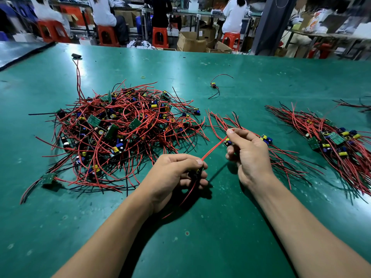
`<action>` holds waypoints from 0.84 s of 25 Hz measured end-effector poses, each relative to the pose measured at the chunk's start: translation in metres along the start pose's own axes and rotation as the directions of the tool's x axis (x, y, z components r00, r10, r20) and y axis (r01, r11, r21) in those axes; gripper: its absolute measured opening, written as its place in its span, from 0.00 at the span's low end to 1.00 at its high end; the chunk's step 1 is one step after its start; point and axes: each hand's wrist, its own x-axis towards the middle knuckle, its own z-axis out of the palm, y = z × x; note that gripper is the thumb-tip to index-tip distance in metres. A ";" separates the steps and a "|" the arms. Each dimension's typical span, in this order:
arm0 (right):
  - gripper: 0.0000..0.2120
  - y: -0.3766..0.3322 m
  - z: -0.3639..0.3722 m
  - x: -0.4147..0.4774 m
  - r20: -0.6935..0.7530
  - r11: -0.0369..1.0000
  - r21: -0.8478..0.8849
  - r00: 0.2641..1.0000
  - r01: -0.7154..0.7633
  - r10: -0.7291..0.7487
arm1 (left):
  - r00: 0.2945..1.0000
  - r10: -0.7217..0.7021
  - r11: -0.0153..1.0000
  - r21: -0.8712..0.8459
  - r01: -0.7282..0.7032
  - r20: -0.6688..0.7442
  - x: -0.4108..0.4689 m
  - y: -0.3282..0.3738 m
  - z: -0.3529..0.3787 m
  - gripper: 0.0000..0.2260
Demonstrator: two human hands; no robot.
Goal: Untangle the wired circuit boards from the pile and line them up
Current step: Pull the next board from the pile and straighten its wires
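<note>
Head view: worn green table, scuffed, with glare patches. My left hand has its grip curled round a small board; my right hand has its grip pinching another board. Red wire runs taut between them. Tangled pile lies left of my hands. Lined-up row under the right hand, second row far right. Lone board further back. Room behind: red stools, seated people, cardboard boxes.

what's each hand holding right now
Left hand: grips a small wired circuit board.
Right hand: pinches its thin red wire.
</note>
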 end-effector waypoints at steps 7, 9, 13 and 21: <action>0.06 0.003 0.005 -0.019 0.279 0.975 -0.224 0.959 0.007 0.057 | 0.988 0.121 0.974 -0.180 -0.137 -0.096 -0.001 0.003 0.007 0.04; 0.04 0.003 0.005 -0.029 0.436 0.922 -0.358 0.899 0.146 0.027 | 0.975 0.175 0.966 -0.167 -0.197 -0.137 -0.001 0.005 0.008 0.03; 0.10 0.000 0.010 -0.050 0.646 0.927 -0.346 0.753 0.143 0.126 | 0.946 0.225 0.961 -0.104 -0.255 -0.235 0.001 0.009 0.003 0.06; 0.09 -0.009 0.020 -0.047 0.463 0.993 -0.005 0.880 -0.116 0.105 | 0.948 0.203 0.962 -0.129 -0.239 -0.244 -0.003 0.008 -0.001 0.11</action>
